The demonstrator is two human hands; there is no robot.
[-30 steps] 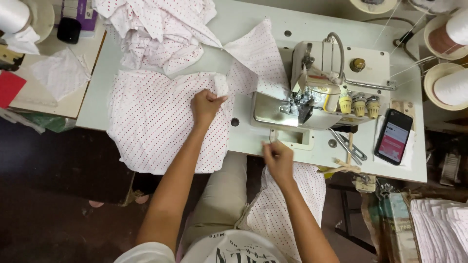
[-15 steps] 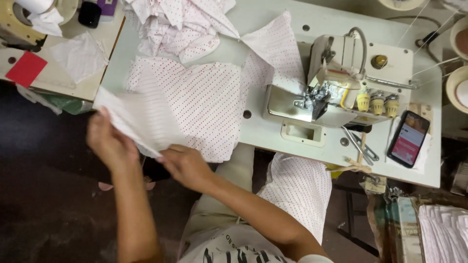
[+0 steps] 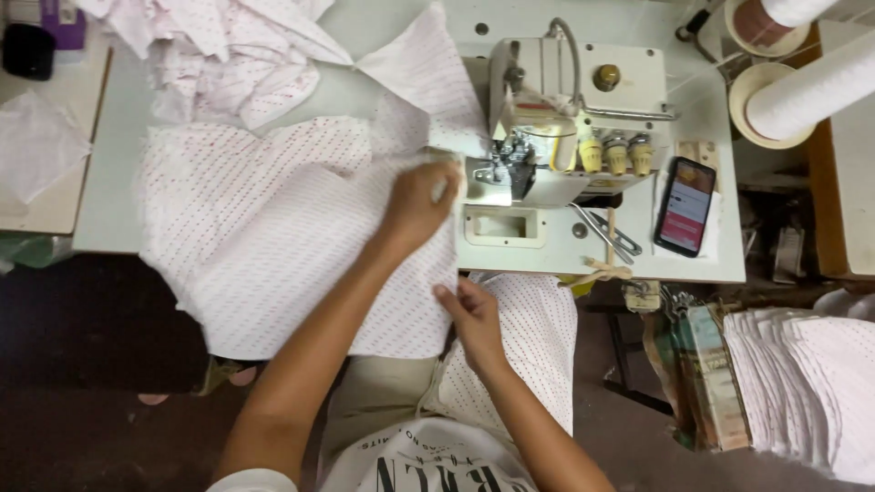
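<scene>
Up at the machine, the left hand (image 3: 419,205) pinches the top edge of a white cotton fabric panel dotted with small red specks (image 3: 292,246), holding it just beside the presser foot of the cream industrial overlock sewing machine (image 3: 565,118). Lower down, the right hand (image 3: 469,314) grips the same panel's near edge at the front of the pale green table (image 3: 547,260). A black smartphone with a lit screen (image 3: 685,205) lies right of the machine, and 2 white thread cones (image 3: 811,87) stand beyond.

Thread cones (image 3: 825,87) cut off at top edge, fabric stack (image 3: 807,383) cropped right, phone (image 3: 685,206) screen unreadable
</scene>
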